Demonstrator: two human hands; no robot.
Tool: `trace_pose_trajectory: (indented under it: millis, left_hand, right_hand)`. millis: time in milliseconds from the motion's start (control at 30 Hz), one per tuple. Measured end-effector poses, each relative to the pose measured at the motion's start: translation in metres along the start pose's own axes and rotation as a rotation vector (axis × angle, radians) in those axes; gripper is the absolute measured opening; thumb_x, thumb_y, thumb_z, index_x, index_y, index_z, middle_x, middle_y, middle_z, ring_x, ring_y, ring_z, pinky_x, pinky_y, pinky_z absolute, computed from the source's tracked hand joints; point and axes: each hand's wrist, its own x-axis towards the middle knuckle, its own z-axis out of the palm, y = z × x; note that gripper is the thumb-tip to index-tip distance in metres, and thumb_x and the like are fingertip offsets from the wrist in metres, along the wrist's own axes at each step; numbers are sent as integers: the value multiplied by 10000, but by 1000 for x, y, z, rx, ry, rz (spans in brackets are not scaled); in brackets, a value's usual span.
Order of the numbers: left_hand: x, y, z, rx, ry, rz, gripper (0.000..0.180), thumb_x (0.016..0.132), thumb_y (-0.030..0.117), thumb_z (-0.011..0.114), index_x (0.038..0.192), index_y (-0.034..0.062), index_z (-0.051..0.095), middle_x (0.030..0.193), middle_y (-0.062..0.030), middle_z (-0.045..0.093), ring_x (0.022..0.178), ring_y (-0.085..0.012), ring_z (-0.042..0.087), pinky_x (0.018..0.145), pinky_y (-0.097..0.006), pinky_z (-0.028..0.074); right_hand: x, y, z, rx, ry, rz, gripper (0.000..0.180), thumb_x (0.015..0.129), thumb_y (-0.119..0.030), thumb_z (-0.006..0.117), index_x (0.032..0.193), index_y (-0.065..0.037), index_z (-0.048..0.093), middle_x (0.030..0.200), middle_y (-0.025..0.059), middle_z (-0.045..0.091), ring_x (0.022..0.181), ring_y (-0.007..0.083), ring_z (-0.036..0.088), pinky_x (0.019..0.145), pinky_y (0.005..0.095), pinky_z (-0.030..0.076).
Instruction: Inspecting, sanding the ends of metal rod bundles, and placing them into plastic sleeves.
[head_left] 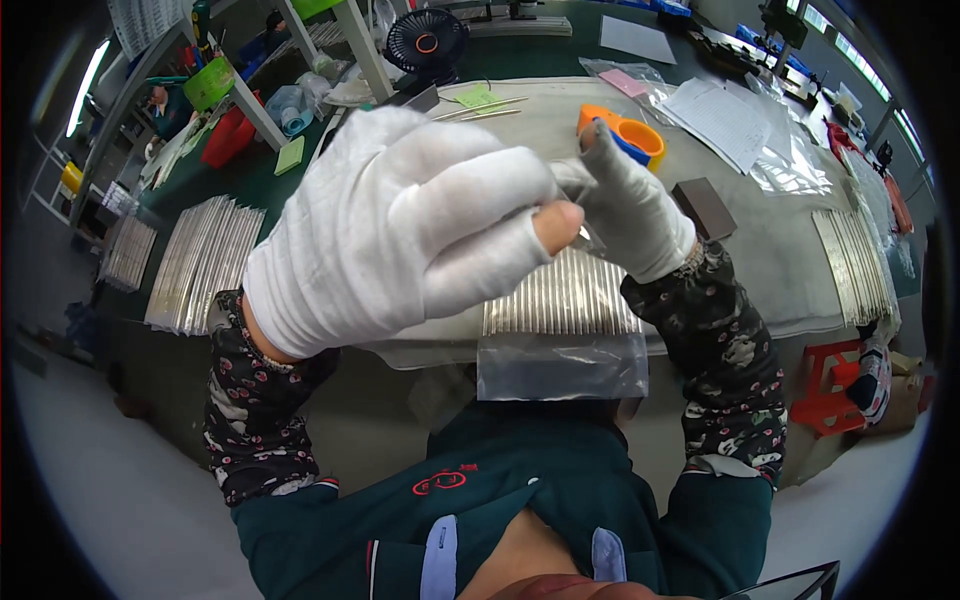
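Both hands wear white gloves and come together above the table's near edge. My left hand [400,225] is close to the camera, its fingers curled, with one bare fingertip poking out. My right hand [640,205] meets it, fingers bent inward. A small shiny, clear bit [590,240] shows between them; what they pinch is mostly hidden by the left hand. Below lies a row of slim silver metal strips [560,297], side by side in a clear plastic bag [562,368] whose flap hangs over the table edge.
An orange tape dispenser [655,138] and a dark block [705,208] lie beyond my right hand, near paper sheets [715,120]. More silver strips are stacked at left [205,262] and right [852,265]. A black fan [427,45] stands behind; a red stool [830,390] is at lower right.
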Motion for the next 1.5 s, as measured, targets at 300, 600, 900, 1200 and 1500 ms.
trace_pose_trajectory:
  millis: [300, 600, 900, 1200, 1500]
  left_hand:
    - [-17, 28, -11, -145, 123, -115, 460, 768, 0, 630, 1183, 161, 516, 1080, -133, 558, 908, -291, 587, 758, -360, 485]
    - [-107, 84, 12, -150, -137, -255, 184, 826, 227, 602, 843, 54, 543, 843, -34, 537, 726, -211, 563, 574, -310, 460]
    - [-174, 142, 74, -284, -416, -136, 295, 790, 222, 623, 1048, 168, 492, 1089, 28, 467, 961, -186, 494, 713, -306, 469]
    - [-175, 124, 72, -136, -437, -128, 373, 781, 191, 596, 1139, 181, 488, 1163, 31, 442, 1082, -202, 438, 835, -335, 460]
    - [-180, 114, 67, -47, -363, -175, 549, 783, 220, 630, 1264, 238, 366, 1224, 60, 411, 1109, -210, 411, 877, -359, 439]
  right_hand:
    - [-50, 48, 43, 266, -485, 1, 842, 770, -750, 306, 827, 46, 574, 968, 260, 593, 925, 315, 570, 830, 368, 419]
    - [-186, 18, 11, -79, 165, 578, 232, 744, -163, 703, 713, 18, 561, 848, 148, 643, 806, 202, 612, 746, 302, 469]
    - [-223, 43, 6, -519, 565, 904, 103, 777, -81, 641, 752, -4, 576, 661, 14, 585, 611, 79, 540, 586, 215, 438]
    - [-203, 47, -5, -739, 590, 852, 93, 781, -92, 616, 741, -17, 578, 629, -13, 555, 578, 51, 485, 540, 208, 398]
    - [-202, 29, 0, -583, 644, 810, 141, 785, -123, 634, 718, -25, 557, 609, -5, 546, 550, 62, 501, 528, 198, 404]
